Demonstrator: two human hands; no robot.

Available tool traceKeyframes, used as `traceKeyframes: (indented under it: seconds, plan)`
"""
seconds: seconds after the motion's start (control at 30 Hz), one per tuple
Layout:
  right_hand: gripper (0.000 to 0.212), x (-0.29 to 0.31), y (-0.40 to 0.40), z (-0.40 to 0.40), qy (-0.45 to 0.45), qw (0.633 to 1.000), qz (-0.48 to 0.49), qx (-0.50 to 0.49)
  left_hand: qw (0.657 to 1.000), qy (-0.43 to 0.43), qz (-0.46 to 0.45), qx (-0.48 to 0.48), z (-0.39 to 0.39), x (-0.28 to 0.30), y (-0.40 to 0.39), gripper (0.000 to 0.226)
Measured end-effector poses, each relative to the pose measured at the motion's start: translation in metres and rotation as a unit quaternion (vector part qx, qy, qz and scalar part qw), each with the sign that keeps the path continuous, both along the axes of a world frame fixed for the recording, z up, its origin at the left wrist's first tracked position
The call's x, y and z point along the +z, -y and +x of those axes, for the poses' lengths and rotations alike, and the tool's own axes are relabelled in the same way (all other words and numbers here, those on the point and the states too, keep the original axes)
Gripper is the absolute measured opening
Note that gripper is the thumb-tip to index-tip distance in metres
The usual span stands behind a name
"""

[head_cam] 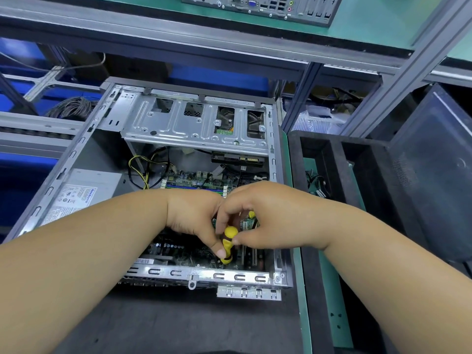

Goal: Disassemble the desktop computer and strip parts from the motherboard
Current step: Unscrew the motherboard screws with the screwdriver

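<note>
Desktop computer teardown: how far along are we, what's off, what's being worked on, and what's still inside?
Done: the side panel is off, so the case lies open.

In hand: both hands, left hand and right hand, hold a yellow screwdriver upright over the motherboard; its tip is hidden.

Left: the motherboard, power supply, drive cage and yellow-black cables remain inside.

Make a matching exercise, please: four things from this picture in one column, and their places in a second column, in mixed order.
Things:
1. screwdriver
2. power supply
3. drive cage
4. black tray

Places:
A. far end of the case, above the motherboard
B. right of the case
C. held by both hands
D. left side of the case

Pairs: 1-C, 2-D, 3-A, 4-B
</note>
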State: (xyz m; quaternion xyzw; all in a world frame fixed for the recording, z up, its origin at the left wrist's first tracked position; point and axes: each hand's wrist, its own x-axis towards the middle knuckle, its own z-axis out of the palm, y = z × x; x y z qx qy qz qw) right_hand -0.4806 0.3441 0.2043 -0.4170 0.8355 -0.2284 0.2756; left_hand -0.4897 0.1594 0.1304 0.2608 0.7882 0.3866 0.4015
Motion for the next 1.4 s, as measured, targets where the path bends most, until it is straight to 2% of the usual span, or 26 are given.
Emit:
traceKeyframes:
  seconds: [0.1, 0.27, 0.53, 0.67, 0.83, 1.1, 1.4]
  plan:
    - [0.019, -0.004, 0.002, 0.0, -0.02, 1.0, 0.002, -0.017, 1.0, -0.019, -0.021, 0.011, 0.0, -0.001, 0.0, 0.023]
    - [0.015, -0.003, 0.005, 0.001, -0.017, 1.0, 0.018, -0.009, 1.0, 0.003, 0.004, 0.004, 0.0, 0.0, 0.0, 0.026]
    - [0.027, 0.001, 0.001, 0.001, 0.011, 1.0, 0.016, 0.016, 1.0, 0.018, 0.008, 0.014, -0.001, 0.001, 0.001, 0.019]
    - [0.021, -0.004, -0.001, 0.001, -0.017, 1.0, -0.004, -0.016, 1.0, -0.01, 0.001, 0.011, -0.001, 0.0, 0.0, 0.026]
    - [0.013, -0.004, 0.002, 0.003, -0.025, 0.999, 0.019, -0.018, 1.0, 0.015, 0.019, 0.003, 0.0, 0.0, 0.0, 0.022]
    - [0.029, 0.004, 0.002, 0.001, -0.005, 0.999, 0.05, 0.001, 0.999, 0.034, 0.03, 0.013, -0.001, -0.002, 0.001, 0.02]
    - [0.013, -0.003, 0.002, 0.003, -0.038, 0.999, 0.007, -0.031, 1.0, 0.015, 0.026, 0.009, 0.001, -0.001, -0.001, 0.021]
